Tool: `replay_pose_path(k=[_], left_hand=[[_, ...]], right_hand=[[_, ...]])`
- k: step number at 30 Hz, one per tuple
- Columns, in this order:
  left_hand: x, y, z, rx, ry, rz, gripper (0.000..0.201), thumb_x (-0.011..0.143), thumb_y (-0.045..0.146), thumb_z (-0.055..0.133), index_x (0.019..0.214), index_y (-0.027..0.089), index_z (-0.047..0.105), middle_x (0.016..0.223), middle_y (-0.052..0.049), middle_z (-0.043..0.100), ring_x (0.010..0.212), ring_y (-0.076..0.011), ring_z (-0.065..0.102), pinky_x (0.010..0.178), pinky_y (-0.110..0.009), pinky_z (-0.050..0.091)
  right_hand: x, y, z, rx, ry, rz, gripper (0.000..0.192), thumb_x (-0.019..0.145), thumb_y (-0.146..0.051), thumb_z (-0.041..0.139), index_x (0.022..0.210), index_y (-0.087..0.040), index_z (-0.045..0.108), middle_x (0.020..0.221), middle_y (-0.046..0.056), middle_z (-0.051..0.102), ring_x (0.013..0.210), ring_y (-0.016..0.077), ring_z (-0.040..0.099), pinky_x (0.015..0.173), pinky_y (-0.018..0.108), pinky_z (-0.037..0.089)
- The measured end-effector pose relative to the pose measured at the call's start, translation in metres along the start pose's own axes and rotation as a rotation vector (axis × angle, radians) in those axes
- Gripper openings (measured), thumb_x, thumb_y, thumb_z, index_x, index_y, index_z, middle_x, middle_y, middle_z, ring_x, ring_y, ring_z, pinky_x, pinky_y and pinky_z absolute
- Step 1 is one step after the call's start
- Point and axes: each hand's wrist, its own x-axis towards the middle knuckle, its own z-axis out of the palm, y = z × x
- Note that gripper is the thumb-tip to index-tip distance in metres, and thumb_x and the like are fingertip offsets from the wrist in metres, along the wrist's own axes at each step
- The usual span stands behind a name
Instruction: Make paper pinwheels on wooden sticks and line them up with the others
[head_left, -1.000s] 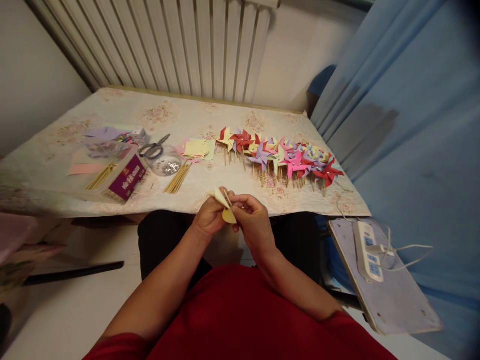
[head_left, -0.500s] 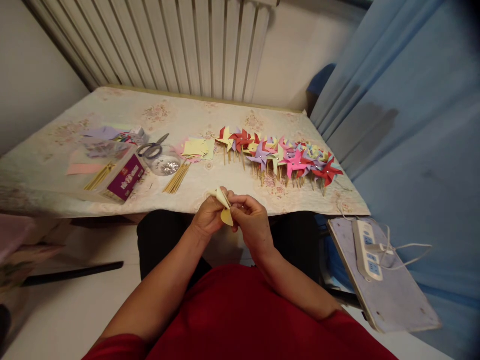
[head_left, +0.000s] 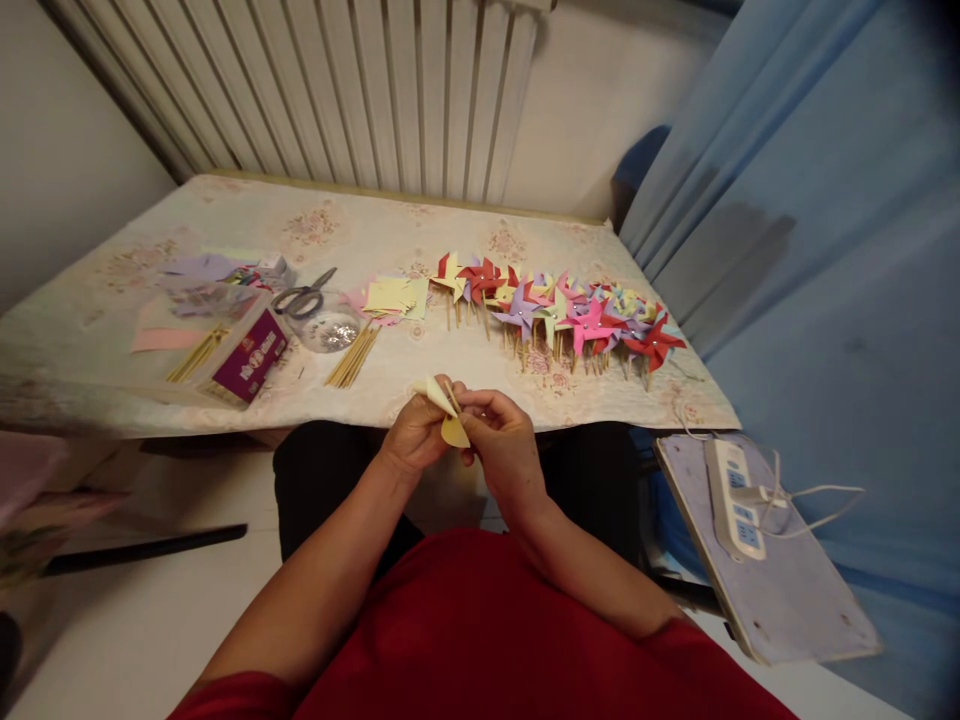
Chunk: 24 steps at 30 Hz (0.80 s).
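Both hands are raised together over the lap, just short of the near table edge. Left hand: fingers curled, thumb and forefinger pinching a pale yellow paper piece from its left side. Right hand: fingertips closed on the same piece from the right, the two hands touching around it. The paper is folded into curved flaps, one standing above the left fingers, one rounded lobe hanging between the hands; a thin stick seems to run through it, too small to confirm. Beyond the right hand, on the table, lies a dense row of finished paper pinwheels in red, pink, purple and yellow, sticks pointing toward the person. Beyond the left hand: a bundle of wooden sticks, a stack of yellow paper squares, a clear round container with scissors resting on it, and farther left a purple box. Right of the right hand, off the table, a white power strip on a board.
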Motion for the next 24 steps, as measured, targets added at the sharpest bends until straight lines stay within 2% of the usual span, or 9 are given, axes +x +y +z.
replay_pose_path(k=[5,9,18,24], left_hand=[[0.000,0.000,-0.003,0.007,-0.029,-0.002,0.024,0.074,0.016,0.074,0.073,0.017,0.051,0.074,0.001,0.060,0.050,-0.0169,0.064,0.039,-0.028,0.055],[0.000,0.000,-0.005,-0.016,0.005,-0.024,0.023,0.075,0.015,0.073,0.074,0.017,0.050,0.073,0.001,0.059,0.048,-0.0156,0.063,0.040,-0.026,0.054],[0.000,0.001,0.002,-0.047,0.031,-0.018,0.026,0.072,0.012,0.072,0.071,0.018,0.047,0.071,0.002,0.058,0.047,-0.0151,0.062,0.038,-0.025,0.052],[-0.001,0.002,0.006,0.006,-0.007,-0.010,0.025,0.073,0.018,0.075,0.072,0.017,0.050,0.070,0.001,0.059,0.050,-0.0180,0.064,0.037,-0.027,0.054]], right_hand=[[-0.001,-0.001,0.001,0.014,0.008,0.014,0.015,0.069,-0.026,0.069,0.083,-0.021,0.066,0.056,-0.009,0.053,0.040,0.0060,0.044,0.036,0.018,0.035],[-0.001,-0.002,0.001,0.002,0.012,0.014,0.015,0.069,-0.027,0.069,0.083,-0.021,0.066,0.056,-0.008,0.053,0.041,0.0063,0.044,0.037,0.018,0.036],[0.000,-0.001,0.000,-0.014,0.007,0.020,0.014,0.070,-0.027,0.068,0.083,-0.022,0.065,0.054,-0.009,0.052,0.039,0.0061,0.043,0.036,0.019,0.035],[0.000,0.001,0.000,0.022,0.002,0.010,0.013,0.070,-0.025,0.068,0.083,-0.022,0.066,0.056,-0.009,0.053,0.039,0.0064,0.044,0.036,0.019,0.035]])
